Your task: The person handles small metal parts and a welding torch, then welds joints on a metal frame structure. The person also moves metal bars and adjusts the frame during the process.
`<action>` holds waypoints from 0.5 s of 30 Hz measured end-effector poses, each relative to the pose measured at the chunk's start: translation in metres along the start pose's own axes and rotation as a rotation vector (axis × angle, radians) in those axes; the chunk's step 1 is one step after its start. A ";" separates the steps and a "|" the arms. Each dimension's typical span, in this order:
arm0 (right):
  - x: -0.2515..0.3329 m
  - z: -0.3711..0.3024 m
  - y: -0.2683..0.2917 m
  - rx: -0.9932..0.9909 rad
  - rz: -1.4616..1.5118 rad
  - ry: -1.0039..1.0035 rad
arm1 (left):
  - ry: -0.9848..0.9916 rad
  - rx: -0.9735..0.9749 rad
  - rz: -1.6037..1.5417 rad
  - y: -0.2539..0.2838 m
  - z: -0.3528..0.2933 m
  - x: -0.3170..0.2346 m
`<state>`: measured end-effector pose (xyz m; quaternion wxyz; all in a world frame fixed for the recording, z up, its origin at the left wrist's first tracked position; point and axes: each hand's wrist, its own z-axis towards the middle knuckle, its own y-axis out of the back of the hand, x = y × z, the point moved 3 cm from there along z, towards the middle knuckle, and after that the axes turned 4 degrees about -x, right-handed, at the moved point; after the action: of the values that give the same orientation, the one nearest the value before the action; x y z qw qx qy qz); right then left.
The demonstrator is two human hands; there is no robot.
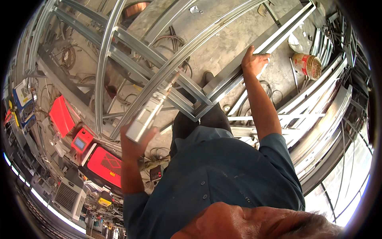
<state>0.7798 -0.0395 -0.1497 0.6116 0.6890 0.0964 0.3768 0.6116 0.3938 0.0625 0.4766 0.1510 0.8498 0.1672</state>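
My left hand (pixel 135 145) is closed round the rear of a silver, boxy welding gun (pixel 148 115). The gun slants up and to the right, and its thin coppery nozzle overlaps a rail in this view; whether the tip touches metal I cannot tell. Further right, my right hand (pixel 254 63) grips a metal frame (pixel 227 83) made of galvanized steel channels. Its thumb points up along the channel and the fingers curl over the far side. The frame's near corner comes to a point in front of my legs.
More steel rails (pixel 104 67) cross on the left. A red-and-black machine (pixel 104 165) stands at lower left near a red unit with a small screen (pixel 81 141). On the right, a round tub (pixel 306 66) lies near stacked metal profiles (pixel 318 115). Cables trail over the concrete floor.
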 end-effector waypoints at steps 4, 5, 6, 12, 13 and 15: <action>0.002 0.001 -0.001 0.015 -0.006 -0.002 | 0.129 0.005 -0.219 0.032 0.028 0.027; 0.002 0.000 0.000 0.014 -0.007 -0.005 | 0.131 0.000 -0.270 0.037 0.036 0.030; 0.003 -0.001 0.001 0.010 -0.007 -0.007 | 0.130 -0.004 -0.323 0.041 0.046 0.032; 0.000 0.001 -0.002 0.022 -0.021 -0.033 | 0.126 0.140 -0.297 0.056 0.085 0.029; 0.000 0.002 -0.002 0.024 -0.022 -0.030 | 0.127 0.149 -0.294 0.056 0.088 0.029; -0.003 0.003 -0.006 -0.006 -0.038 -0.014 | 0.125 0.163 -0.269 0.056 0.093 0.034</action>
<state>0.7811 -0.0420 -0.1559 0.6214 0.6878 0.1038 0.3607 0.6801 0.4710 0.0152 0.4268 0.0634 0.9012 0.0415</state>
